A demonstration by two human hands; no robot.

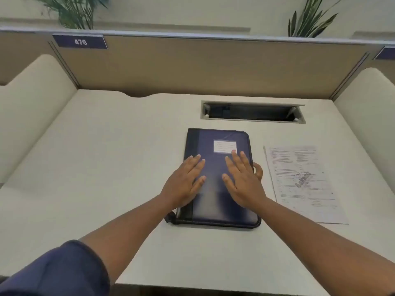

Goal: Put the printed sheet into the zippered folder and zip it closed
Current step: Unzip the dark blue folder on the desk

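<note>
A dark blue zippered folder (215, 201) lies closed on the white desk (106, 167), a white label on its cover. A zipper pull sticks out at its near left corner. My left hand (186, 180) rests flat on the folder's left half, fingers spread. My right hand (243, 180) lies flat on the right half, its thumb curled over the folder's right edge. The printed sheet (303, 182) lies flat on the desk just right of the folder, untouched.
An open cable hatch (252, 113) is set into the desk behind the folder. A brown partition (203, 67) closes the back, with cream side panels left and right. Plants stand beyond the partition.
</note>
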